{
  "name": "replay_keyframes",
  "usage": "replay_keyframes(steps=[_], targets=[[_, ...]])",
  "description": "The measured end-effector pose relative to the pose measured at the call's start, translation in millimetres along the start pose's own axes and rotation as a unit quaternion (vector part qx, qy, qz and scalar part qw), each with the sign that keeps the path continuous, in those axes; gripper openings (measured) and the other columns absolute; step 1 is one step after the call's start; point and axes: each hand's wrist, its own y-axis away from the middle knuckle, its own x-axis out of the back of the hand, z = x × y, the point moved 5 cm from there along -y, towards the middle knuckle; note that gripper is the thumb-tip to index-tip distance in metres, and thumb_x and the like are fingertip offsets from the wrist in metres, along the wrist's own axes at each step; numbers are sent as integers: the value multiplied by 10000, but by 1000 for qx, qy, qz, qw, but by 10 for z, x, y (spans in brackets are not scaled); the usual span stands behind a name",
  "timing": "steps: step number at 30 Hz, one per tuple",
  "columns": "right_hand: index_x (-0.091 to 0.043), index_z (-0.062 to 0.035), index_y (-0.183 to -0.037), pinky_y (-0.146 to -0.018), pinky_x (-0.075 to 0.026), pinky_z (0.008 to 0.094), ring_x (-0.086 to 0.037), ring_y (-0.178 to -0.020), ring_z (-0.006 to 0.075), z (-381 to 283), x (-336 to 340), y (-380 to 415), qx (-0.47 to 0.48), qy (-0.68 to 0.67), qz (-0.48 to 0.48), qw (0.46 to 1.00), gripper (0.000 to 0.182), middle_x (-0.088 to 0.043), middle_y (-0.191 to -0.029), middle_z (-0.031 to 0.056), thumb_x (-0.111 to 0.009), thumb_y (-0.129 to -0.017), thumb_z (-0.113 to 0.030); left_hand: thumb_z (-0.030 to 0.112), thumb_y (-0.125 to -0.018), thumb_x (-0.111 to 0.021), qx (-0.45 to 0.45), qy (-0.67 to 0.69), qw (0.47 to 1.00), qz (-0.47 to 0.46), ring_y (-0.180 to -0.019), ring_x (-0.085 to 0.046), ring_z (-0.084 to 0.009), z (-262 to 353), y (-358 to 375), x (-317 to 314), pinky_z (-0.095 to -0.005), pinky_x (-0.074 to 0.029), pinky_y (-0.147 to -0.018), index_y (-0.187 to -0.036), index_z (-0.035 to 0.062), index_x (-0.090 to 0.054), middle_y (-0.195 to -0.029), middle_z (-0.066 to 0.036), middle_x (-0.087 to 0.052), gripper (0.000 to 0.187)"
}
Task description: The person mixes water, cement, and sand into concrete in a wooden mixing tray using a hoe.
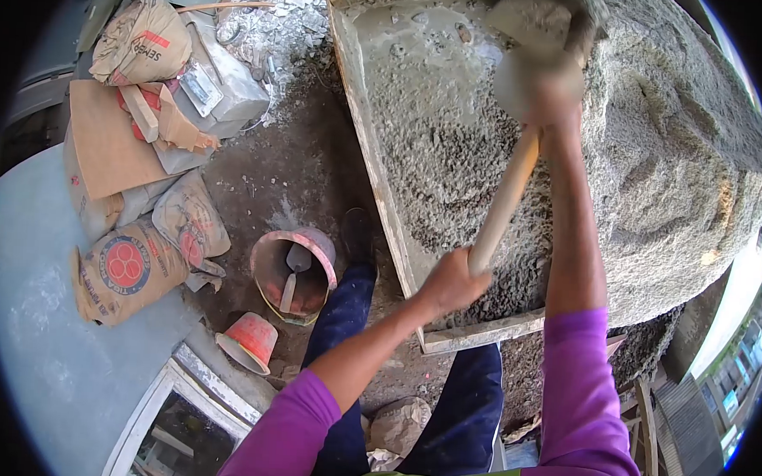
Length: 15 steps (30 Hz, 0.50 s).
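Both of my hands are closed around the pale wooden handle of a hoe [508, 201]. My left hand [454, 284] grips the handle's near end, above the low edge of a wooden-sided mixing trough [371, 165]. Farther up, my right hand [559, 103] holds the handle near the hoe's head; a blurred patch partly hides that hand. The hoe's dull blade shows at the top, over the trough. Beneath the handle lies wet grey concrete mix [452, 169], coarse in the middle, with a watery pool at the far end.
A big heap of grey sandy aggregate [665, 165] rises on the right. At left stand a bucket [265, 271] with a trowel [290, 285] in it and a small red bucket [251, 341]. Cement bags [129, 269] and cardboard [113, 137] lie beyond them.
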Motion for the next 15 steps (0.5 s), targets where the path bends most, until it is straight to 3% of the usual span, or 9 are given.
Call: replay_keyframes(steps=[2, 4, 9, 13, 15], targets=[[-521, 58, -895, -424, -498, 357, -561, -479, 174, 8, -277, -455, 26, -62, -24, 997, 274, -545, -642, 88, -676, -880, -168, 116, -832, -669, -47, 4, 998, 36, -481, -561, -134, 241, -374, 265, -338, -488, -433, -836, -14, -569, -628, -54, -579, 164], [-533, 83, -902, -447, -517, 379, -585, -502, 193, 254, -566, -913, 52, -70, -36, 996, 281, -569, -664, 103, -676, -878, -158, 117, -833, -654, -82, -23, 995, 49, -462, -550, -137, 175, -750, 483, -339, -485, -419, -799, 10, -548, -610, -34, -558, 154], [-570, 41, -757, -441, -510, 410, -584, -453, 230, 1168, -870, -639, -92, 38, -88, 991, 296, -574, -606, 114, -660, -898, -202, 115, -836, -627, 43, 95, 990, 91, -443, -530, -119, -182, -185, 195, -303, -458, -365, -838, 11, -556, -623, -24, -554, 126], [-544, 6, -748, -426, -479, 395, -562, -443, 225, 1376, -388, 253, -181, 6, -89, 979, 290, -546, -577, 92, -635, -901, -223, 118, -824, -637, 111, -27, 988, 107, -595, -631, -200, -342, 614, -250, -399, -508, -577, -928, -44, -597, -667, -96, -619, 197], [-547, 6, -775, -416, -471, 390, -554, -439, 221, 1541, -47, 655, -199, 9, -79, 977, 274, -534, -572, 85, -638, -903, -219, 157, -820, -642, 99, -43, 990, 88, -764, -726, -404, -493, 1000, -551, -482, -558, -724, -1008, -70, -641, -774, -258, -696, 294]])
